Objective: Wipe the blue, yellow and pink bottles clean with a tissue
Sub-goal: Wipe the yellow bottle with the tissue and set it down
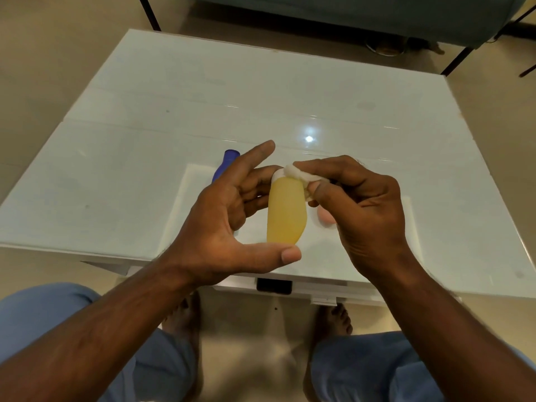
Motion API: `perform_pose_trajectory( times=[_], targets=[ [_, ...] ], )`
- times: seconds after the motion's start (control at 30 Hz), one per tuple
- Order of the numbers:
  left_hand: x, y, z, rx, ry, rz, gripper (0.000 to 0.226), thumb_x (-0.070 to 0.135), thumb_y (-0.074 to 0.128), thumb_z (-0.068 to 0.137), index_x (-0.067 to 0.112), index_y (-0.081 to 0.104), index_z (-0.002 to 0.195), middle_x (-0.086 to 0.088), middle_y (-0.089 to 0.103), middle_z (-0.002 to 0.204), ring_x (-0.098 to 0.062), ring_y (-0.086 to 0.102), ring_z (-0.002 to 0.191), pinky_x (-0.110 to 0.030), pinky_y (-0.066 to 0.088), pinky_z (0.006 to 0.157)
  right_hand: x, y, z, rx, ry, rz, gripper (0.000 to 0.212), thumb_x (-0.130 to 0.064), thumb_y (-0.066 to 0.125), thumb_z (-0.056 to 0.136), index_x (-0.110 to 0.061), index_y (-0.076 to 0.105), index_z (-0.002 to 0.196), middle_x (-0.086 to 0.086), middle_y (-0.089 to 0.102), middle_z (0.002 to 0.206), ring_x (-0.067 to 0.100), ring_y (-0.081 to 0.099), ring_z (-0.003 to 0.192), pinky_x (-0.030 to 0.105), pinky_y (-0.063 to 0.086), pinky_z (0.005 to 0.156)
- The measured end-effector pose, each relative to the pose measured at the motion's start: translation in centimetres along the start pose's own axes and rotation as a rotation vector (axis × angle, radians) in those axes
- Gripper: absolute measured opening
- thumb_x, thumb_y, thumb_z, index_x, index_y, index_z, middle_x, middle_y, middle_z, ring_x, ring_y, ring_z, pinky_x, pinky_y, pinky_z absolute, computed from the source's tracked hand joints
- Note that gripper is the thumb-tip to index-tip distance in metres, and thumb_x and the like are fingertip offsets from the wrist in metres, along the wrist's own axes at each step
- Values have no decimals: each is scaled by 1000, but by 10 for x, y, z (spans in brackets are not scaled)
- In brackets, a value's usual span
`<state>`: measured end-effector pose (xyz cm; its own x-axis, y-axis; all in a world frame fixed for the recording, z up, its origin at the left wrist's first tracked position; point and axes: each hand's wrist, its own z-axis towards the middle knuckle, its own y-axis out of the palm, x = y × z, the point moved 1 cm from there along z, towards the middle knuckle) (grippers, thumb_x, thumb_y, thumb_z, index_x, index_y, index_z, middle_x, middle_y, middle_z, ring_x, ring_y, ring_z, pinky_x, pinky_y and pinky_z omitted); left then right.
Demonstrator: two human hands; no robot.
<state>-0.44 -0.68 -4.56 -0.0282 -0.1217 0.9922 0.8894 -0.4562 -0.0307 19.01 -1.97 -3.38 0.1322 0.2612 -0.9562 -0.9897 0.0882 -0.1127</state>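
My left hand (232, 216) holds the yellow bottle (285, 213) upright above the table's near edge, thumb under its base and curled fingers against its top; the index finger points outward. A wad of white tissue (298, 174) is pinched in my right hand (362, 204) and pressed on the bottle's white cap end. The blue bottle (224, 165) lies on the table behind my left hand, mostly hidden. Only a pink patch of the pink bottle (324, 217) shows under my right hand.
The glossy white table (145, 140) has a white sheet (185, 204) lying under the bottles. A dark handle (274, 285) sits in the table's front face. My knees and bare feet are below. A sofa with black legs (348, 13) stands beyond the table.
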Motion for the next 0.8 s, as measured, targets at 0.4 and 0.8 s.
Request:
perform_pose_trajectory(
  times=[0.4,0.8],
  targets=[
    [-7,-8,3,59,-3,132,116,35,88,62,16,24,158,5,59,142,-14,58,131,-33,49,109,-2,2,-4,-92,-111,39,25,-18,60,93,-20,81,106,-19,75,97,9,70,88,17,56,71],
    [-3,-4,2,-48,37,310,125,49,91,58,18,23,159,5,57,140,-14,58,130,-28,50,105,-4,-10,-2,-140,-243,-192,24,-11,62,89,-22,78,103,3,70,98,20,66,91,28,53,74]
  ],
)
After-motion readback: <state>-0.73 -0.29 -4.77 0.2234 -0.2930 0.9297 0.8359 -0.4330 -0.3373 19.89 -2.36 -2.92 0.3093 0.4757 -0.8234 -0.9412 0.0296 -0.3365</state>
